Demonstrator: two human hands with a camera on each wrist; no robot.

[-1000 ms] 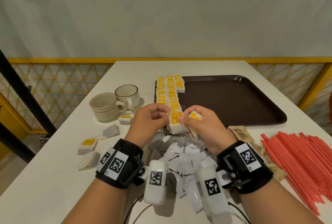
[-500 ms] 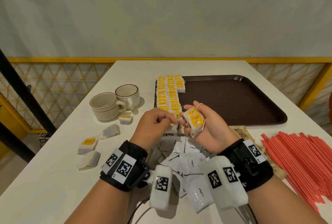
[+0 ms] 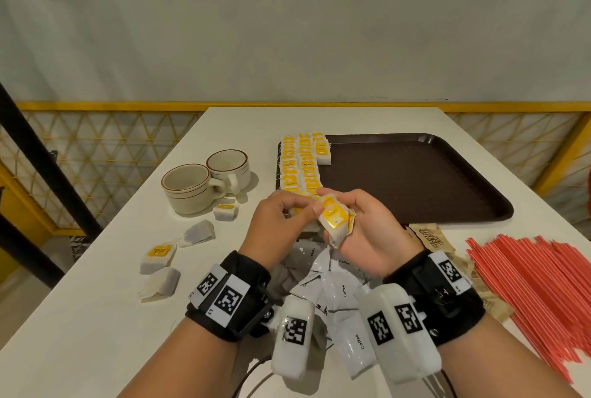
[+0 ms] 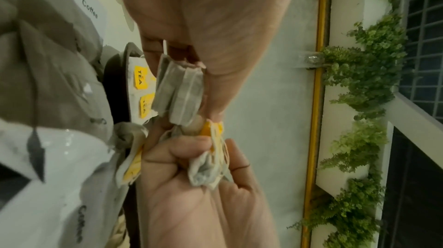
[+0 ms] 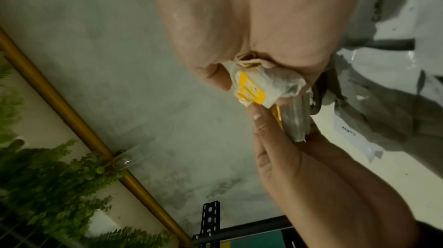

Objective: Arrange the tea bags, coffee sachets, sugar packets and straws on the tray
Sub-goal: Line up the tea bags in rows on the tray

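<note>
Two striped cups (image 3: 204, 186) side by side on a white table (image 3: 80, 317), yellow lattice railing (image 3: 96, 142), ferns (image 4: 359, 81) beyond.

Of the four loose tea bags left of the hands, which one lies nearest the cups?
The small tea bag with the yellow tag, right beside the front cup; the other three lie nearer the person.

Grey wall (image 3: 287, 20) — yellow lattice railing (image 3: 105, 142), white table (image 3: 96, 317)

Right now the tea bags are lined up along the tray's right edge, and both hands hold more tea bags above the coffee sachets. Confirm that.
Not quite. The tea bags are lined up along the left edge of the tray, not the right, as the head view shows. The rest stands: the left hand and right hand hold more tea bags above the coffee sachets.
</note>
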